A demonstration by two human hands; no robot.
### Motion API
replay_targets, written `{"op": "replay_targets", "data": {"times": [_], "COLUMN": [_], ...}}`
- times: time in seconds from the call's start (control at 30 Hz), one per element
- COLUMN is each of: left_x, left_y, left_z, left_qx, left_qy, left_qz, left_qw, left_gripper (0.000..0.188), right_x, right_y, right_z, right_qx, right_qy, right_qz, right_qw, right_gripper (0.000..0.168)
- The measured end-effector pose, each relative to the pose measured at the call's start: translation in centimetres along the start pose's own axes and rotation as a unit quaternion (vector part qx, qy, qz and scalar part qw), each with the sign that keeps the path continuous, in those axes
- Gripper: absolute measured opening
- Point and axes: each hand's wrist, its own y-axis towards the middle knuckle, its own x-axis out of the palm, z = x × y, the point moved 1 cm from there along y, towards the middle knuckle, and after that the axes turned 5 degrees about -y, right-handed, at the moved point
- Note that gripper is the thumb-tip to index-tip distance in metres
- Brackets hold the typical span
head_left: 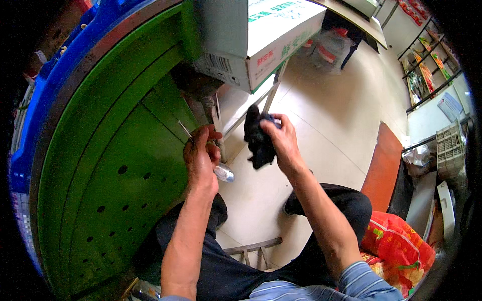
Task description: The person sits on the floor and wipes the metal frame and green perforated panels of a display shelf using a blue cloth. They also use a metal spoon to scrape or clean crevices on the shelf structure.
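My left hand is closed around a thin, light-coloured stick-like tool, whose narrow tip points up and left over a green perforated panel. What the tool is cannot be told. On the right, my right hand pinches a crumpled black cloth-like item by its upper right part, and the rest hangs down over the pale floor. The two hands are apart, at similar height above my lap.
The green panel fills the left side. A white cardboard box stands at the top centre. Clear plastic bottles stand beyond it. A red bag lies at the lower right, near a shelf rack and a grey plastic crate.
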Motion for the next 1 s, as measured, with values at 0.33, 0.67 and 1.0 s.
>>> {"op": "replay_targets", "data": {"times": [0.33, 0.67, 1.0], "left_x": [1.2, 1.9, 2.7], "left_y": [-0.3, -1.3, -1.5], "left_z": [-1.6, -3.1, -4.0], "left_qx": [-0.058, 0.135, 0.096], "left_qy": [0.051, 0.225, 0.244], "left_qz": [-0.105, -0.231, -0.172], "left_qw": [0.991, 0.937, 0.950], "left_gripper": [0.021, 0.049, 0.043], "right_x": [3.0, 0.4, -1.5], "right_y": [8.8, -7.9, -6.9], "right_z": [1.2, 1.9, 4.6], "right_qx": [-0.195, -0.031, 0.027], "right_qy": [-0.250, -0.090, -0.068], "right_qz": [0.023, -0.208, -0.121], "right_qw": [0.948, 0.974, 0.990], "right_gripper": [0.034, 0.032, 0.027]}}
